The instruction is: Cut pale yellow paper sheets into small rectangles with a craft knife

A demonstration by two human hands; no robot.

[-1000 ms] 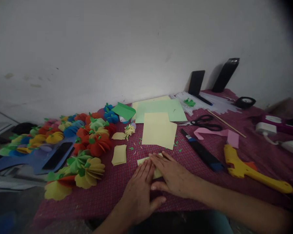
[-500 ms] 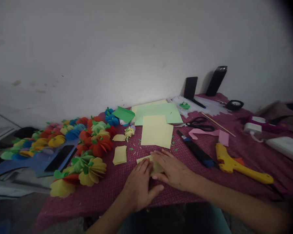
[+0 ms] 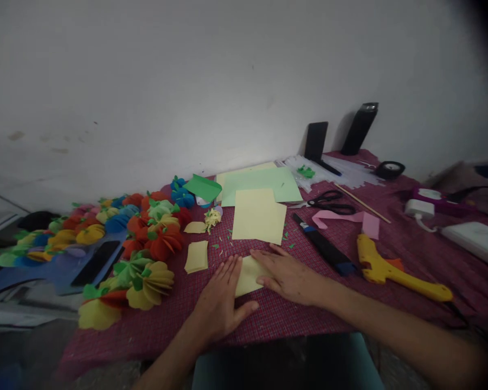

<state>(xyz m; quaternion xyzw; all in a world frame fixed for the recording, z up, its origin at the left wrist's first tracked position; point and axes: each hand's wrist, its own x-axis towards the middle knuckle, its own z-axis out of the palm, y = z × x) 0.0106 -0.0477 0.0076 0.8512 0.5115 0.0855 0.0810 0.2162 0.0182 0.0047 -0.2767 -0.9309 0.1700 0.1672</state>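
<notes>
A piece of pale yellow paper (image 3: 248,275) lies on the checked red tablecloth (image 3: 195,319) near the front edge. My left hand (image 3: 222,298) rests flat along its left side, fingers stretched out and thumb apart. Across its right part lies my right hand (image 3: 287,275), fingers extended, covering that end. Just beyond are larger yellow sheets (image 3: 254,215), overlapping each other. To the left sits a small stack of yellow paper pieces (image 3: 197,256), with a curved yellow piece (image 3: 195,227) and a bunch of yellow shreds (image 3: 212,218) behind it.
Colourful paper pumpkins (image 3: 162,241) crowd the left side. On the right lie black-handled scissors (image 3: 331,201), a dark cutter knife (image 3: 325,246), a pink paper strip (image 3: 341,218) and a yellow glue gun (image 3: 402,276). Green sheets (image 3: 264,184) and a black bottle (image 3: 360,129) are behind.
My left hand has slid left, away from my right hand, baring more of the yellow paper between them. My right hand stays nearly in place. The view has shifted slightly.
</notes>
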